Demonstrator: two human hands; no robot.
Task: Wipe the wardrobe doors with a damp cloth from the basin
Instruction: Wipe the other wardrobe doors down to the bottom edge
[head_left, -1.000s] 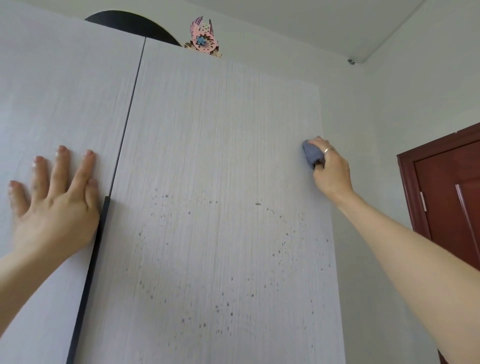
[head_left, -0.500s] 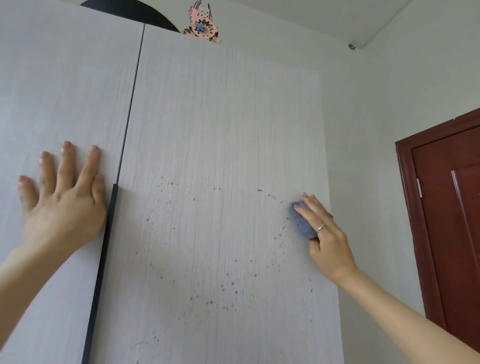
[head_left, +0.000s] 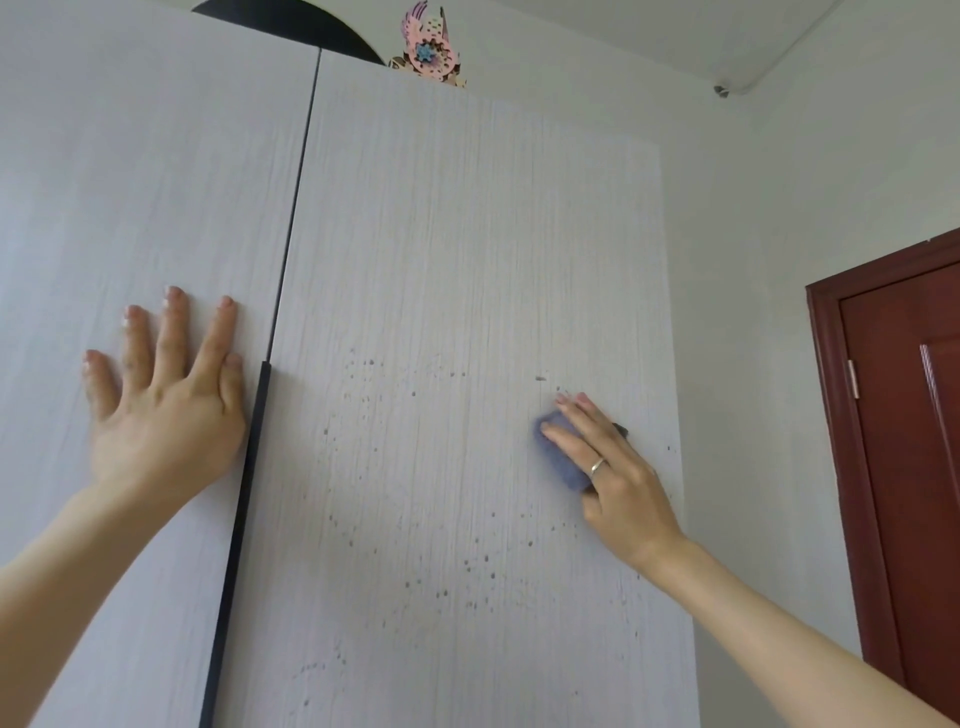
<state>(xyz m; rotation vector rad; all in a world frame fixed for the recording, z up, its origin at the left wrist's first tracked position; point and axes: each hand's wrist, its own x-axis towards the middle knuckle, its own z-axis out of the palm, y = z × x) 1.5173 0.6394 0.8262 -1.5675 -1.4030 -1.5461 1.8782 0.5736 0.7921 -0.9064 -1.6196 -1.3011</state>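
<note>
Cloth (head_left: 558, 457), right of centre, sits pressed flat under her right hand (head_left: 613, 467) against the speckled wardrobe door (head_left: 467, 260); left hand (head_left: 161, 410) splays open, bracing. Spots below could be missed.

Left hand (head_left: 161, 410): flat on the left wardrobe door (head_left: 130, 208), fingers spread and straight, thumb beside the dark handle strip (head_left: 244, 509).
Right hand (head_left: 613, 467): presses a blue-grey cloth (head_left: 558, 457) against the right wardrobe door (head_left: 467, 260) with straight fingers; a ring (head_left: 597, 465) on one finger.
Right door surface: scattered small dark specks around and below the cloth.
Top of wardrobe: a pink ornament (head_left: 431, 47) and a black curved object (head_left: 291, 21).
Far right: a dark red door (head_left: 904, 467) set in a white wall (head_left: 753, 312).
</note>
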